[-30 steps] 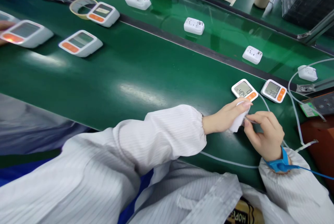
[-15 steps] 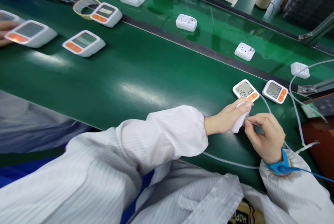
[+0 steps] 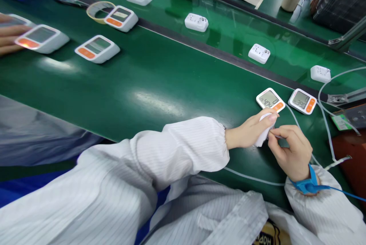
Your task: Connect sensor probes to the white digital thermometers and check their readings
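Observation:
My left hand (image 3: 254, 127) is closed around a white blood pressure monitor (image 3: 263, 135), tilted on edge so its screen is hidden. Against the side of that monitor, my right hand (image 3: 293, 149) pinches what looks like the end of a thin clear tube (image 3: 316, 161); its tip is hidden by the fingers. A blue strap circles my right wrist. Just beyond my left thumb lies a second monitor (image 3: 268, 98) with a lit screen and orange buttons. To its right is another lit monitor (image 3: 302, 101). Both have tubes beside them.
White units (image 3: 259, 53) lie spaced along the green belt (image 3: 228, 41) behind a dark rail. At left are several monitors (image 3: 97, 48), a tape roll (image 3: 100, 10), and a co-worker's hand (image 3: 11, 35). Clear tubing (image 3: 326, 130) loops at right near a red-brown box (image 3: 350, 149).
The white units on the belt have moved left. My view has shifted slightly, showing more of the co-worker's hand. My hands keep nearly the same grip and place.

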